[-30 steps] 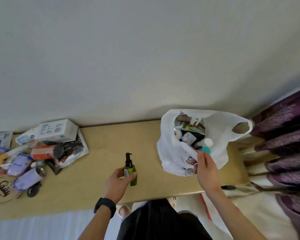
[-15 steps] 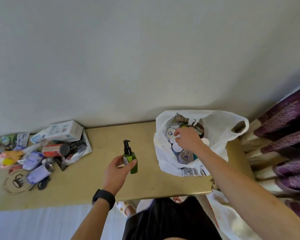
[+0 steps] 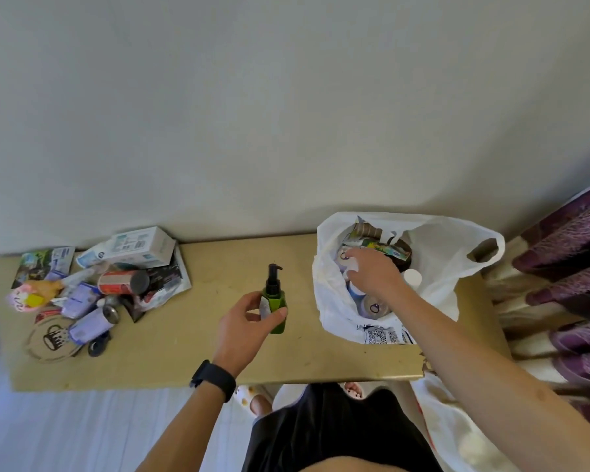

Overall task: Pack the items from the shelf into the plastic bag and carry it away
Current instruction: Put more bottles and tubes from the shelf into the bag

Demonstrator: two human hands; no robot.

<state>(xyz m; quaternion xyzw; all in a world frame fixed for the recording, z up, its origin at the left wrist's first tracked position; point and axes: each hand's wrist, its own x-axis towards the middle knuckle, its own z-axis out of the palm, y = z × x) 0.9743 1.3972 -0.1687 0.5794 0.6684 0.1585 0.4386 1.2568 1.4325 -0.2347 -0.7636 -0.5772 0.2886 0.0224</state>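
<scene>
A white plastic bag point(image 3: 436, 264) stands open on the right end of the tan shelf point(image 3: 191, 349), filled with several jars, tubes and packets. My right hand point(image 3: 372, 274) reaches down into the bag's mouth, fingers curled around a small white item among the contents. My left hand point(image 3: 246, 328) grips a green pump bottle point(image 3: 275, 301) with a black pump top, upright at the middle of the shelf. A black watch sits on my left wrist.
A heap of items lies at the shelf's left end: a white box point(image 3: 140, 247), a red can point(image 3: 123, 282), purple pouches point(image 3: 89, 323), packets and a round coaster point(image 3: 50, 338). A plain wall rises behind. Purple patterned curtains point(image 3: 566, 267) hang at the right.
My right hand moved from the bag's front edge into its mouth and deeper among the contents. My left hand keeps its hold on the green bottle, nearly still.
</scene>
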